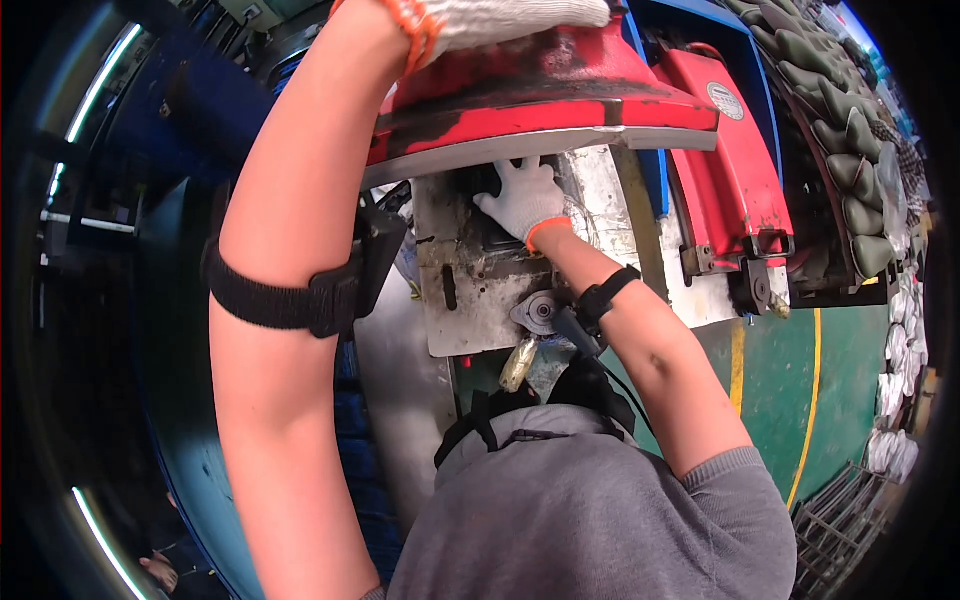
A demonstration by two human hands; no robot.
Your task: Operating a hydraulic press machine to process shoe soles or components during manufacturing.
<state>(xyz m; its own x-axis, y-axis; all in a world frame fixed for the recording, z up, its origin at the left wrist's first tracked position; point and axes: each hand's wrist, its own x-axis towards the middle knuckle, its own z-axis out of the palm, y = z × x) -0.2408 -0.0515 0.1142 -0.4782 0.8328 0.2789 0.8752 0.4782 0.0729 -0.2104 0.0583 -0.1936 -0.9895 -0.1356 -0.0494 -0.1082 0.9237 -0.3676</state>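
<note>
Nearest, at 5 o'clock, a yellow-wrapped handle (517, 366) hangs by the near edge of a worn metal bed (452, 332). Toward 1 o'clock the gloved right hand (528, 197) is splayed over a dark recess or plate (470, 200), fingers apart, clasping nothing visible. Beyond it, at 12 to 1 o'clock, the red lid (545, 113) stands above the bed. It looks heavy and rigid, hardly fragile; chipped paint may give some bite, though smooth patches could slip. Its thick lower rim seems the firmest hold. Farthest, at 12 o'clock, the gloved left hand (510, 22) lies along the lid's top; whether it clenches, I cannot tell. The frame crops the lid's top, and its rim shadows the recess.
</note>
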